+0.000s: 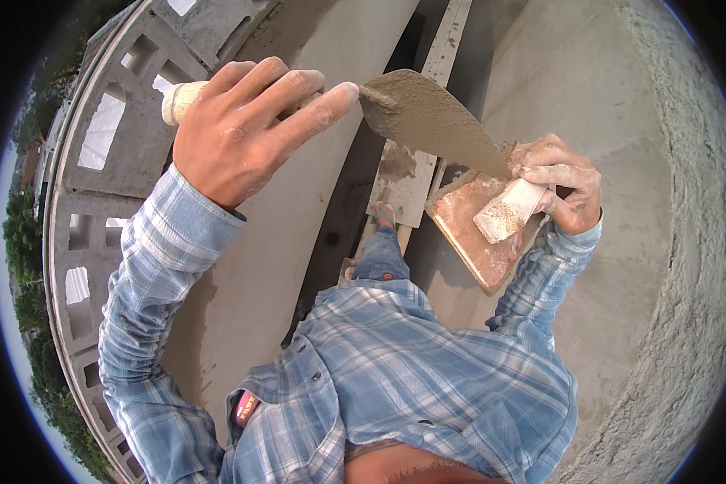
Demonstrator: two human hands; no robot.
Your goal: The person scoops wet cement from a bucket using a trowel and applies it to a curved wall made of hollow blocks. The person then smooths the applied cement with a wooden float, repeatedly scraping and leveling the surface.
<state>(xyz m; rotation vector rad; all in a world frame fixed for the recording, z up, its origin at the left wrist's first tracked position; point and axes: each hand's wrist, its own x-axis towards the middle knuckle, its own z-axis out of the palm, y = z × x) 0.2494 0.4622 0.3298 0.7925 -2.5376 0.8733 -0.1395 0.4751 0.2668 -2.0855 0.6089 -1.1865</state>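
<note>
Block screen [67,184]: grey, pierced with square openings, curving along the far left.
Trowel handle [183,102]: pale, rounded at the butt, jutting out past the left hand [250,133].
Left hand grip: fingers curled about the handle, index stretched out toward the blade; knuckles and tips dusted pale.
Trowel blade [436,117]: broad, leaf-shaped, slanting down rightward between both hands; visible face coated in grey-brown mortar, grainy in texture, with a thicker ridge near the neck; tip right by the float, contact impossible to tell.
Plank [395,171]: pale, stained dark, lying below the blade, with a foot [385,214] on top.
Float board [462,219]: reddish brown, four-sided, tilted, smeared pale, with a lighter strip along the lower-left edge; held above the gap, right of the plank.
Float handle [506,211]: whitish, blocky, crusted with sandy crumbs at the near end.
Right hand [569,181]: fingers closed on the float handle, whitened with dust.
Wall [613,274]: smooth grey, roughening toward the far right.
</note>
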